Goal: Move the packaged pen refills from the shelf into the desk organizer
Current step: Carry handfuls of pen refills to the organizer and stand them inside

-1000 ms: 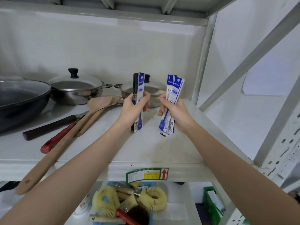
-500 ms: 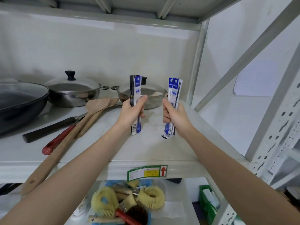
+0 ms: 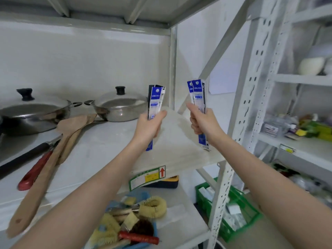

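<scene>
- My left hand (image 3: 150, 125) grips one bunch of packaged pen refills (image 3: 155, 105), fingers curled round the middle, the blue-and-white packs standing upright with their tops above my thumb and their bottom ends poking out below my palm.
- My right hand (image 3: 203, 123) grips a second bunch of refill packs (image 3: 197, 95) the same way, upright, lower ends showing under my wrist.
- Both bunches are held in the air above the right end of the white shelf (image 3: 107, 141), apart from each other and not touching the shelf surface.
- Just behind my left hand sits a lidded steel pot (image 3: 118, 105) with a black knob; a second lidded pot (image 3: 34, 110) stands further left.
- Two wooden spatulas (image 3: 59, 146) lie across the shelf on the left, beside a red-handled tool (image 3: 34, 172) and a black handle (image 3: 23, 159).
- A green-and-yellow label with a red arrow (image 3: 148, 177) is on the shelf's front edge.
- On the shelf below lie yellow scrubbing brushes (image 3: 152, 206) and other brushes in a heap.
- Lower right, a green basket (image 3: 239, 223) holds small white boxes.
- The neighbouring rack (image 3: 303, 79) to the right is blurred; I can't tell what its items are.
</scene>
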